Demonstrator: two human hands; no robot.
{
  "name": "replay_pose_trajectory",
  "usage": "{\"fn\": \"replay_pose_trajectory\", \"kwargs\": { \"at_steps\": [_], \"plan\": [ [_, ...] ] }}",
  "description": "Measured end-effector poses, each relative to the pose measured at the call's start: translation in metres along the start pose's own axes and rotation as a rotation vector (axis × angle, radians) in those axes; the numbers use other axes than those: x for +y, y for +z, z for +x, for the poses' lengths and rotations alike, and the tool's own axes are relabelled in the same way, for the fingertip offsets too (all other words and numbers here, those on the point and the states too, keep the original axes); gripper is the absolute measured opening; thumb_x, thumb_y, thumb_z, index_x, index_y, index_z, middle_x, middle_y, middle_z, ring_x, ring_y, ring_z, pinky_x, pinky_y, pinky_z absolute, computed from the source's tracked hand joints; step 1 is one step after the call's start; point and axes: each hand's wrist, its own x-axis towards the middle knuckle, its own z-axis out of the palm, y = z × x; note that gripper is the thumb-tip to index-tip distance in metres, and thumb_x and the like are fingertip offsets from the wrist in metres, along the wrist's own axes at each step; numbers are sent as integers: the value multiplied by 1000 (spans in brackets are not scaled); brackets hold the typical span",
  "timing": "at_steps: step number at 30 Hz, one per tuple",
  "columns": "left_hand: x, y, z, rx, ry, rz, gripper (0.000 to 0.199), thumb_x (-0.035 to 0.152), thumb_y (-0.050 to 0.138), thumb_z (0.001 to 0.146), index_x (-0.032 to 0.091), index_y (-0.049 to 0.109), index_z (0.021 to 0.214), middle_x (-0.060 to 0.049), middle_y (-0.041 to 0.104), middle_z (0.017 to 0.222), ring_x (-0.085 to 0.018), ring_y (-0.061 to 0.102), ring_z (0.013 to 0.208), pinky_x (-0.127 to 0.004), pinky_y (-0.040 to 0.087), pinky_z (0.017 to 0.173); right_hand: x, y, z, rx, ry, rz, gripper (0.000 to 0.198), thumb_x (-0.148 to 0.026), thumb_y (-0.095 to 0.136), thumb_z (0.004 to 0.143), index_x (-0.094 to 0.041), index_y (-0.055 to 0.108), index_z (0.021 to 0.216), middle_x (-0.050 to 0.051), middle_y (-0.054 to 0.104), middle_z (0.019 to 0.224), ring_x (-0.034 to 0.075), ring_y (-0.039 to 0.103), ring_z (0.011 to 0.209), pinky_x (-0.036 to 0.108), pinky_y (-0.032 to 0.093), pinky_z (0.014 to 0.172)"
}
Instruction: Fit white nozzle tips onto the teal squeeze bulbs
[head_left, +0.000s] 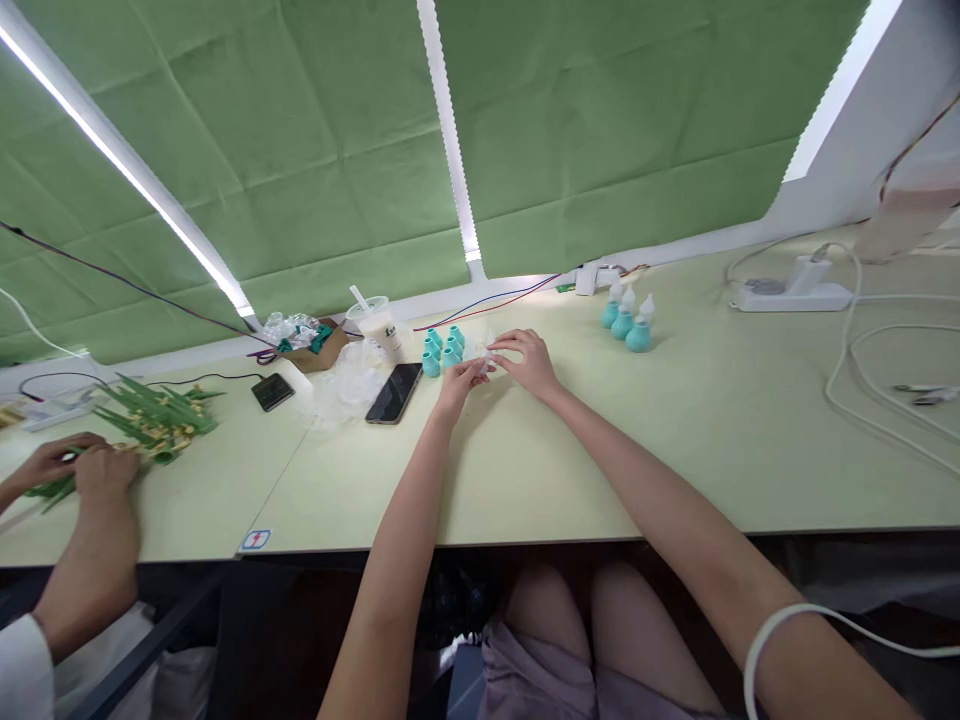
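Translucent small piece is between my left fingers and right fingers, both pinched nearly closed on it; turquoise bottles stand beyond, nearer the left; its long axis I cannot tell.

A small whitish, see-through piece sits between the fingertips of the left hand and right hand, its exact shape too small to tell. Near it, round-bellied teal bottles stand upright in a cluster. Three matching bottles stand farther right, with white bulb-shaped pieces at or just behind their necks.
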Motion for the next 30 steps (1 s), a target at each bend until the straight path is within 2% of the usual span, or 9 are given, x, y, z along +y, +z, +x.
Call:
{"fn": "replay_pose_trajectory", "kwargs": {
  "at_steps": [3,7,10,12,14,17,22,26,30],
  "plan": [
    [-1,0,1,35,32,70,32,44,64,72,12,68,73,-5,63,74,-8,47,60,-24,40,64,5,0,1,54,20,81,18,-30,57,84,-26,72,93,3,66,96,21,55,94,37,41,87],
    [0,-2,2,36,83,153,32,42,58,77,12,64,65,-2,56,66,-6,39,55,-23,35,57,8,0,0,59,46,133,19,-30,54,85,-25,71,90,3,67,93,21,56,93,37,42,88],
    [1,-4,2,18,106,172,33,43,57,78,12,63,67,-2,55,66,-6,37,54,-24,34,57,4,0,0,69,133,256,21,-31,55,83,-24,68,98,3,68,97,20,59,92,36,45,85],
    [1,-4,1,-5,104,173,33,43,58,78,12,64,68,-3,55,67,-7,39,56,-24,35,59,2,3,0,16,243,406,30,-33,59,80,-23,65,108,4,67,102,19,61,92,35,47,82],
    [1,-3,0,-32,91,164,33,44,59,78,12,66,71,-3,56,69,-7,41,58,-25,36,60,1,6,0,-93,356,555,43,-35,65,75,-20,61,115,7,67,106,19,63,93,34,48,82],
    [0,-1,-1,-67,74,159,34,45,60,77,12,67,76,-4,59,72,-8,44,61,-25,36,63,4,9,-1,-161,463,670,53,-34,70,69,-16,60,118,10,68,101,20,64,92,34,48,87],
    [-4,-1,1,-110,75,150,38,49,58,77,12,68,78,-4,60,68,-10,45,62,-26,36,63,7,4,-1,-174,483,789,48,-35,72,67,-18,63,110,7,70,89,19,65,86,37,47,91],
    [-5,-1,3,-118,71,152,36,47,59,77,12,67,82,-6,64,78,-10,49,64,-26,38,65,3,1,-3,-200,510,799,51,-32,74,63,-20,60,111,7,70,96,18,66,81,39,49,88],
    [-6,0,1,-81,67,122,31,39,61,78,14,58,96,-5,65,81,-11,54,65,-28,41,69,1,6,-4,-177,518,799,55,-28,74,62,-20,58,113,7,69,98,18,67,78,38,52,83]
  ]
}}
